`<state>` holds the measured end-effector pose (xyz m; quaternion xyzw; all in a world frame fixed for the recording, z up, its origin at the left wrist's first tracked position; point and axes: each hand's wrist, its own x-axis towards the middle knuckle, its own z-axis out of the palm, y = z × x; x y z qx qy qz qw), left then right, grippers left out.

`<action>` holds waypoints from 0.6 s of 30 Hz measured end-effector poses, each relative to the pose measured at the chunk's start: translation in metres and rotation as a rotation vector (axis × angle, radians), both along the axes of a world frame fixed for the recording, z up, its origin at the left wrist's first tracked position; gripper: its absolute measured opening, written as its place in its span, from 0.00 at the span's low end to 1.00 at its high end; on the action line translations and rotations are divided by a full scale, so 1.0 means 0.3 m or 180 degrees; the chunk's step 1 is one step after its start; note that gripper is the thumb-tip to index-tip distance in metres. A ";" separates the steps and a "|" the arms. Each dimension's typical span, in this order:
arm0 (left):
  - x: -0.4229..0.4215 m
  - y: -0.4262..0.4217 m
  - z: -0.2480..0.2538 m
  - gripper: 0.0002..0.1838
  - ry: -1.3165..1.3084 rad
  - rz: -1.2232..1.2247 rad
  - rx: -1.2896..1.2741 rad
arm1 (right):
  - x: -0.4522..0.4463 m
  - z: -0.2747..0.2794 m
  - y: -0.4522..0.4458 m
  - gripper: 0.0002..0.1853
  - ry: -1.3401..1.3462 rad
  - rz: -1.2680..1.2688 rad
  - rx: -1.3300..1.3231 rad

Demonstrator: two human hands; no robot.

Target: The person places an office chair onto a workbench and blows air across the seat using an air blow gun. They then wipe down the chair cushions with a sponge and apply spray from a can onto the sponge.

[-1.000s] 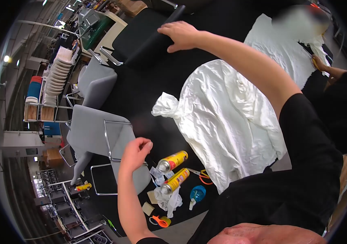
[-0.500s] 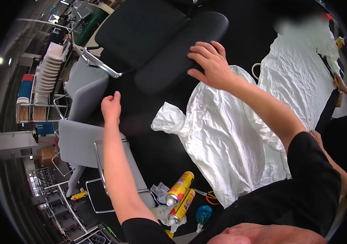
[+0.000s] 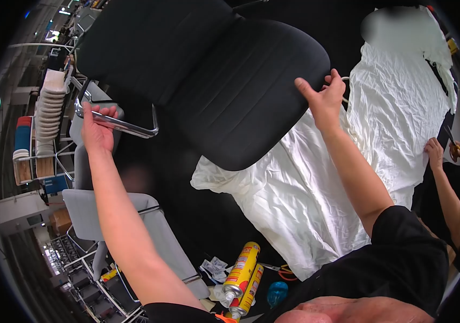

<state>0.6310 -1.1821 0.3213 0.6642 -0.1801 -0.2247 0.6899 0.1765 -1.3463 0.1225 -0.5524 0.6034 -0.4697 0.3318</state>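
Note:
A black padded chair [image 3: 254, 94] is tipped in front of me, its seat sloping toward the middle of the view. On the left, my left hand [image 3: 99, 129] is closed around the chair's shiny chrome tube frame [image 3: 136, 128]. My right hand [image 3: 328, 105] grips the right edge of the black seat, thumb on top and fingers curled at the rim, partly hidden. Below the seat and partly covered by it lies crumpled white fabric [image 3: 300, 199] on a black surface.
Grey chairs [image 3: 84, 212] stand at left. Yellow spray cans [image 3: 242, 266], orange-handled scissors [image 3: 285, 273] and a blue bottle [image 3: 277, 293] lie near my body. At right, a co-worker's hand [image 3: 433, 153] rests by more white cloth [image 3: 391, 107], beside another pair of scissors [image 3: 459, 153].
Both hands, apart from the chair before, now hold it. The chair has come nearer and its seat has turned to show more of its top. The co-worker's hands have shifted.

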 end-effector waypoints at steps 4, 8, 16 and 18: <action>-0.048 0.019 0.030 0.24 0.0058 -0.0510 0.0150 | -0.050 -0.089 -0.097 0.62 -0.2057 0.0032 0.0872; -0.235 0.027 0.047 0.23 -0.0262 -0.0809 0.0015 | -0.079 -0.093 -0.124 0.42 -0.3004 0.0851 0.2271; -0.232 0.141 0.010 0.53 -0.0333 0.0425 0.0414 | -0.091 -0.226 -0.100 0.30 -0.3085 0.0729 0.2420; -0.162 0.123 0.038 0.46 -0.0299 0.1344 0.0206 | -0.078 -0.259 -0.085 0.29 -0.3131 0.0716 0.2394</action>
